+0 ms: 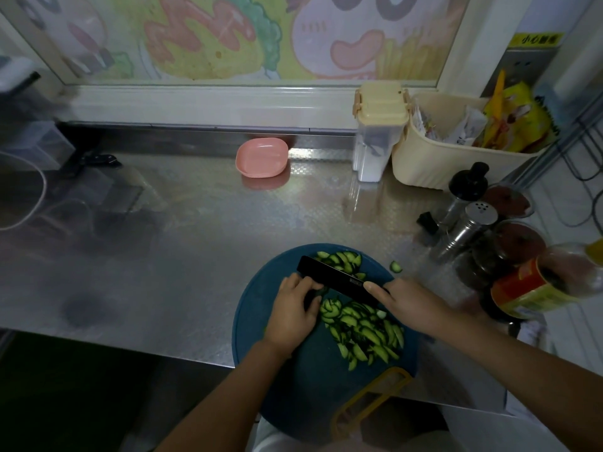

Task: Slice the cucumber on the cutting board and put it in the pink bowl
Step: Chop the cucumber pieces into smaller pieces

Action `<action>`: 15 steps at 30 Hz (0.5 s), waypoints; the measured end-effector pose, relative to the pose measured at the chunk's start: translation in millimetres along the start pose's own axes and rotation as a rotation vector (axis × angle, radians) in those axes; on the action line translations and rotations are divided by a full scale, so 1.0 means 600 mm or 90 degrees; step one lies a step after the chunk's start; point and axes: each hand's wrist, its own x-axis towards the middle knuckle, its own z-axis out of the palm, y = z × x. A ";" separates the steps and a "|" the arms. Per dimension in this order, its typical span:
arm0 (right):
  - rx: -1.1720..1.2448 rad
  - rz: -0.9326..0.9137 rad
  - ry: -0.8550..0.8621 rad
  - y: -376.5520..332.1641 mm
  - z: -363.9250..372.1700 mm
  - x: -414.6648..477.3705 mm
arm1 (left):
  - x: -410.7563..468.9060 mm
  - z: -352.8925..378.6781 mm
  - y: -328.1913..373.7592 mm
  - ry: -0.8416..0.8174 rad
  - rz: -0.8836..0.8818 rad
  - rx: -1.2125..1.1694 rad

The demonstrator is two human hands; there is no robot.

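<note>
Gripped by the right hand [411,305] is the knife [329,277], its blade slanting far-left to near-right. The cucumber [321,291] end is pinned under the curled left hand [293,308], against the blade. Slices [365,334] are heaped on the board [261,324]; the bowl [262,156] stands well beyond.

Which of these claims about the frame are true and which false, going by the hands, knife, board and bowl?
1. The pink bowl is full. False: it is empty.
2. The right hand grips the knife. True.
3. The cutting board is white and square. False: it is blue and round.
4. One cucumber slice lies off the board on the counter. True.
5. The left hand reaches for the bowl. False: it is on the board by the blade, fingers curled over the uncut cucumber end.
</note>
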 end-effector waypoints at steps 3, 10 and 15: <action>0.002 -0.005 -0.004 -0.009 -0.001 0.007 | 0.001 -0.002 0.001 -0.005 0.005 -0.002; 0.014 0.009 -0.013 -0.007 -0.010 0.007 | 0.025 -0.004 0.006 -0.008 -0.020 0.002; 0.032 0.026 0.020 -0.006 -0.014 0.005 | 0.021 0.002 0.003 0.014 -0.065 -0.040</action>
